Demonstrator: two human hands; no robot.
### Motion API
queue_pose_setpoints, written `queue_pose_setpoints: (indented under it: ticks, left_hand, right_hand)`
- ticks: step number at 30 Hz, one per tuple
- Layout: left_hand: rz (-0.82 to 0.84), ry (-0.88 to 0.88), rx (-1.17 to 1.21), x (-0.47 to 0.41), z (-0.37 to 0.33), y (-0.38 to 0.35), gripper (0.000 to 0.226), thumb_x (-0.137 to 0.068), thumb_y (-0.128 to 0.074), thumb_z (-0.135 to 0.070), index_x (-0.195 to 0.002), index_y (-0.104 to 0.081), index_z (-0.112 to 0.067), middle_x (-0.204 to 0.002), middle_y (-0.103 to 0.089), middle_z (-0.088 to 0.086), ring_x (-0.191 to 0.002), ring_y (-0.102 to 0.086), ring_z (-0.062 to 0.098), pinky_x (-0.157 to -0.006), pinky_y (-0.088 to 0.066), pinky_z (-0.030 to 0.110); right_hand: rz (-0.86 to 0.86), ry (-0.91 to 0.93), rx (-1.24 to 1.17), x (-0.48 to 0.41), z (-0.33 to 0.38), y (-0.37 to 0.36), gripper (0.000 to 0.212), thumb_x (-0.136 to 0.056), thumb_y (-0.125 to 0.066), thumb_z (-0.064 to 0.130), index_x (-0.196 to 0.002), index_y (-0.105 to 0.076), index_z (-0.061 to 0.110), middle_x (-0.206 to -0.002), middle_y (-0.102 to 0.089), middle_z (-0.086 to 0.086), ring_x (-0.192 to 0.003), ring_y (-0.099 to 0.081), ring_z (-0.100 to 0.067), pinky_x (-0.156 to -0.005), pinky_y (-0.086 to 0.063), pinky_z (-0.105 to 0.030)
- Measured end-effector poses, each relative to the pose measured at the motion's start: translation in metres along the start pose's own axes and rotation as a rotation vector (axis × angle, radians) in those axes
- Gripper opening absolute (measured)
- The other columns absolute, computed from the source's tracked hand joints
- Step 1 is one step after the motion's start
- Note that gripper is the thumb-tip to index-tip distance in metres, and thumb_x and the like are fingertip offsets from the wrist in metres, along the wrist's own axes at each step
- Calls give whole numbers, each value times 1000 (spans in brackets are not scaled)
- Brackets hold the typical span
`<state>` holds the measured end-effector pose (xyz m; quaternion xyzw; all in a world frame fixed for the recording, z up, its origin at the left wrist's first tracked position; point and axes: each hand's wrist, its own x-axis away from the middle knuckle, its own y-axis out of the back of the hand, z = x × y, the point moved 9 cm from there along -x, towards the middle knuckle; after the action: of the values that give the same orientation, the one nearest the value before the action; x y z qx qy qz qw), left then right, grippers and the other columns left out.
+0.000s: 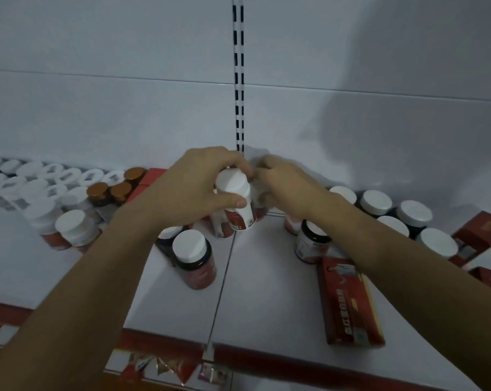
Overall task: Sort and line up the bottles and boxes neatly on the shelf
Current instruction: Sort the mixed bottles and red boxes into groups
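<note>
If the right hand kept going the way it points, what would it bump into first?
Probably the white-capped bottle gripped by the left hand; the right hand is blurred, so depth is uncertain.

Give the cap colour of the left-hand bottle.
White cap on the bottle; head view.

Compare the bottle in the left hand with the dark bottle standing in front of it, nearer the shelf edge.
The held bottle has a white body; the dark bottle has a near-black one. The left hand grips the held bottle below its cap; the dark bottle stands untouched on the shelf. The held bottle is farther back; the dark bottle nearer the front. Both have white caps and red labels.
</note>
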<state>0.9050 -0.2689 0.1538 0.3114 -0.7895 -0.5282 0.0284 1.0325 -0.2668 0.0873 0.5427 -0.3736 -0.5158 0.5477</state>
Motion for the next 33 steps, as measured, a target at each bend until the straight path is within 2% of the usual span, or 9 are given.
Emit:
queue_pose_setpoints:
  ticks: [3,5,11,16,19,24,28,30,33]
  left_hand:
    - [121,3,-98,-7,-5,-22,45,-76,-88,-28,-115,-68,-29,-111,-62,-14,-100,-56,6,-85,-44,21]
    - [180,-10,-165,-12,-7,-39,44,-76,-88,-25,-114,-68,-27,-110,-61,-12,-101,-55,10,-84,-46,26]
    - [296,9,-318,-25,6,-79,40,-79,-82,-17,-113,-65,-28,-110,-55,-8,-103,-57,17,-84,-49,37]
    - [132,4,-274,-15,19,-47,34,-86,-75,-26,-117,-64,-28,-114,-58,-10,-101,-58,14,-83,-51,38]
    - [65,160,-368,-4,45,-20,41,-86,-72,-41,-123,-57,-30,-112,-56,-8,-100,-58,16,-87,-52,42]
    - [256,309,-222,4,73,-43,71,-77,-84,-45,-138,-52,-24,-120,-59,-2,-103,-56,17,-88,-47,35]
    - [207,262,-212,1,75,-55,54,-78,-84,-28,-121,-52,-27,-107,-55,-6,-100,-54,18,-73,-37,30]
    - [185,228,-177,-2,72,-58,49,-79,-82,-24,-118,-52,-27,-104,-54,-9,-95,-51,15,-70,-35,29]
    - [166,208,-157,-2,69,-59,47,-82,-79,-21,-120,-52,-25,-104,-47,-10,-94,-47,14,-73,-36,30]
  right_hand:
    - [-93,10,-21,0,2,6,37,-87,-72,8,-123,-65,10,-114,-58,-13,-98,-61,-31,-81,-53,-47]
    - [-110,-36,-32,5,-6,14,38,-88,-69,10,-126,-63,13,-114,-59,-10,-100,-61,-29,-81,-52,-45]
    - [105,-197,-98,42,-22,10,37,-90,-62,16,-127,-57,18,-117,-64,-7,-109,-60,-30,-87,-53,-48]
    - [61,-241,-181,54,4,-7,41,-91,-66,19,-129,-52,12,-116,-57,-11,-107,-57,-32,-85,-51,-43]
    - [-116,-400,-345,60,7,-14,61,-85,-75,23,-137,-46,12,-119,-56,-13,-107,-57,-32,-84,-48,-38]
    - [-212,-522,-599,65,16,-46,105,-76,-87,30,-154,-18,20,-134,-58,-8,-118,-60,-30,-94,-52,-41]
    - [-170,-612,-651,60,6,-68,121,-74,-88,34,-160,-5,15,-137,-60,-8,-122,-59,-31,-94,-49,-36]
    - [-153,-660,-694,59,0,-78,120,-71,-90,40,-159,-12,18,-141,-59,-6,-124,-58,-31,-98,-50,-42]
    - [-105,-666,-669,56,-4,-90,90,-74,-86,42,-147,-36,21,-136,-61,-1,-121,-60,-27,-90,-49,-35]
